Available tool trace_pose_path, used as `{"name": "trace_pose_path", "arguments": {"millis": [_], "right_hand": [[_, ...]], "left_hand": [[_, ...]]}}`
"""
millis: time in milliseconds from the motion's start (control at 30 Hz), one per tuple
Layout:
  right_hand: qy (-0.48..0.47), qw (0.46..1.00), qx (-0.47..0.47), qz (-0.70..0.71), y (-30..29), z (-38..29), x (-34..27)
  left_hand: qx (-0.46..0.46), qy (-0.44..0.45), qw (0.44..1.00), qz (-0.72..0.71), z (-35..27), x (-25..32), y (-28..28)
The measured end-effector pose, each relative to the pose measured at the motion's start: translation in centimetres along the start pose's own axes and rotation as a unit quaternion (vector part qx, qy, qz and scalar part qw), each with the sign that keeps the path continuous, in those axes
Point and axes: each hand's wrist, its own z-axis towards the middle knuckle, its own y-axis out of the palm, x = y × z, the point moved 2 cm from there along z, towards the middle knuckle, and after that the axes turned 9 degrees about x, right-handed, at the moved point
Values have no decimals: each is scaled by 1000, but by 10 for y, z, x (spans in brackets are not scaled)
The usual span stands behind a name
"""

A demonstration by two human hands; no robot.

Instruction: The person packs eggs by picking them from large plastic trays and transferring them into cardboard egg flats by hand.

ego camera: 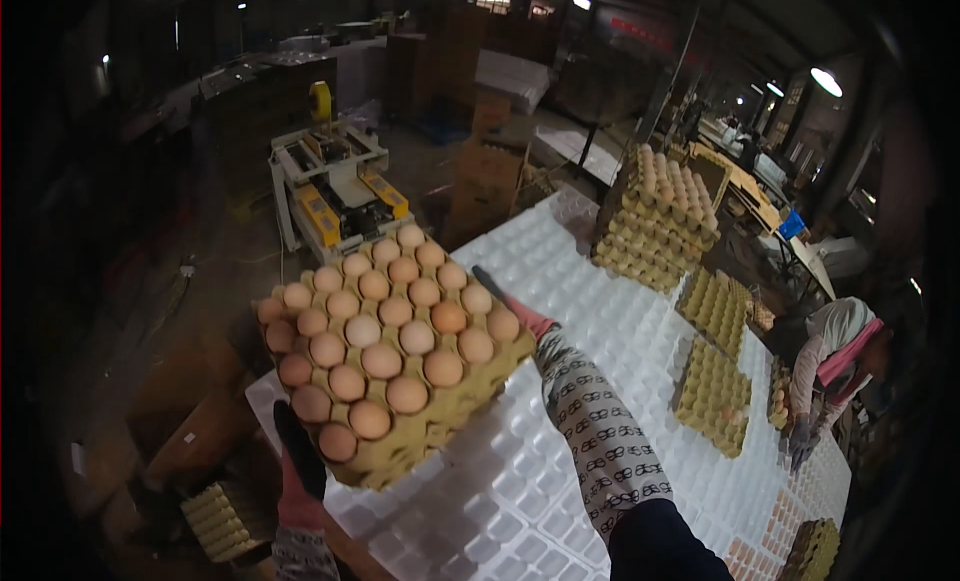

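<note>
Between my two gloved hands is a stack of moulded-pulp egg trays point(450, 401), its top tray full of brown eggs point(382, 361). My left hand point(300, 453), in a dark and pink glove, grips the near left side. At the far right side, my right hand point(517, 303) holds the stack, its fingers partly hidden behind it. The stack is tilted in view, above white plastic trays with egg-shaped pockets point(480, 491) that cover the table.
Another tall stack of egg trays point(656, 221) stands at the table's far side. Pulp trays point(712, 393) lie to the right, near a co-worker point(832, 363) bending over the table. A carton-sealing machine point(341, 191) stands beyond the held stack. More pulp trays point(221, 521) are low at left.
</note>
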Motion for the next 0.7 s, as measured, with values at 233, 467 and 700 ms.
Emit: {"name": "trace_pose_path", "arguments": {"millis": [233, 467, 700], "right_hand": [[65, 993, -28, 97, 43, 24, 0], [21, 999, 43, 25, 67, -8, -19], [-39, 983, 171, 52, 54, -98, -54]], "left_hand": [[-23, 52, 996, -72, 9, -40, -17], [94, -17, 994, 46, -32, -69, -91], [56, -69, 993, 83, -36, -48, -92]]}}
